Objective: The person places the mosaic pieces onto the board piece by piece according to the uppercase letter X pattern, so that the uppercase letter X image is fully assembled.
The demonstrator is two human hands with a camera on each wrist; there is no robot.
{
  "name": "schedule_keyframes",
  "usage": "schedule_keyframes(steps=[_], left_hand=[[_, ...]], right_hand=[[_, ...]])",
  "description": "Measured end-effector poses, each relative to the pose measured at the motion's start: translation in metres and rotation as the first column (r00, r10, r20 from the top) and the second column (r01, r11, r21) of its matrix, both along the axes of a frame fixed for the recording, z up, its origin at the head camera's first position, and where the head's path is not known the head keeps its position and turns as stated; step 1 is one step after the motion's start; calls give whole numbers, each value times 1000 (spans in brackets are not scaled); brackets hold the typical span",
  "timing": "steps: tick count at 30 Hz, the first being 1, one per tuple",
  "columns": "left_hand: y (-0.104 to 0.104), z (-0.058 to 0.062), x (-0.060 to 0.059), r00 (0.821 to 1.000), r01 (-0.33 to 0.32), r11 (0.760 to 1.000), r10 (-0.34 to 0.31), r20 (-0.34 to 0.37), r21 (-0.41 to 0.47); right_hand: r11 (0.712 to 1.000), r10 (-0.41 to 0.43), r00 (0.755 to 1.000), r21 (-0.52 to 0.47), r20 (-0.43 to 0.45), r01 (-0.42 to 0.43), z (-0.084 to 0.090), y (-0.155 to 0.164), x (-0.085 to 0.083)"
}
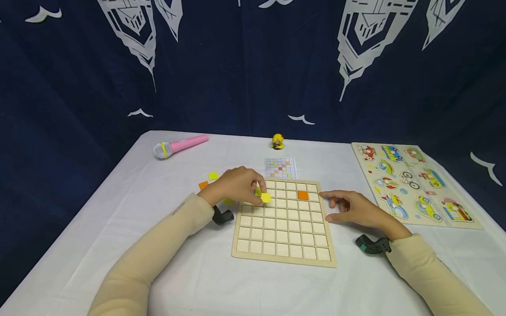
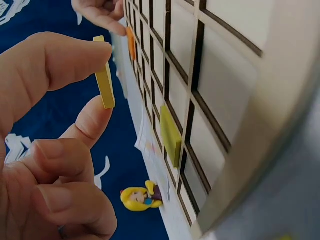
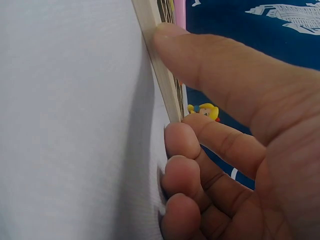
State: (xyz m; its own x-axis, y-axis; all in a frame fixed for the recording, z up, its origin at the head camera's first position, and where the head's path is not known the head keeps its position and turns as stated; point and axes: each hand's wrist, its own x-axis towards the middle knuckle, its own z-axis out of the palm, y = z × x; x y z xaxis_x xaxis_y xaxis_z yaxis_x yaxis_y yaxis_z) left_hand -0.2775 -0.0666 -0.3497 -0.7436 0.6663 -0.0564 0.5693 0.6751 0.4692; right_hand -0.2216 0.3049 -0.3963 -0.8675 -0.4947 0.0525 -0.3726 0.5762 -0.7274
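Observation:
A wooden grid board (image 1: 284, 252) lies in front of me on the white tablecloth. My left hand (image 1: 253, 188) pinches a yellow tile (image 1: 266, 198) (image 2: 105, 80) between thumb and index finger, held just above the board's upper left cells. A yellow-green tile (image 1: 258, 192) (image 2: 171, 135) sits in a cell close by. An orange tile (image 1: 302, 195) (image 2: 130, 43) fills a cell in the second row. My right hand (image 1: 336, 206) rests at the board's right edge (image 3: 160, 65), index finger straight against it, the other fingers loosely curled on the cloth.
Loose yellow (image 1: 213, 176) and orange (image 1: 203, 185) tiles lie left of the board. A pattern card (image 1: 280, 168) and a small yellow toy figure (image 1: 277, 141) sit behind it. A pink microphone (image 1: 179, 146) is far left, a vehicle puzzle board (image 1: 415, 184) at the right.

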Motion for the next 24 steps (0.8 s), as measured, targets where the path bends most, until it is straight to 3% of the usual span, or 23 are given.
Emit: schedule_keyframes(steps=[7,18,24], left_hand=[[13,-6,-5,999,26,998,-28,-25,-56],[25,-11,-6,999,-6,991,1,-36,-135],[25,-12,-6,999,-11,990,7,-32,-137]], right_hand=[[1000,1,1000,6,-7,-1,-1,1,0],[1000,-1,1000,9,-6,1,-2,1,-1],[1000,5,1000,5,-10,-5,-2,1,-1]])
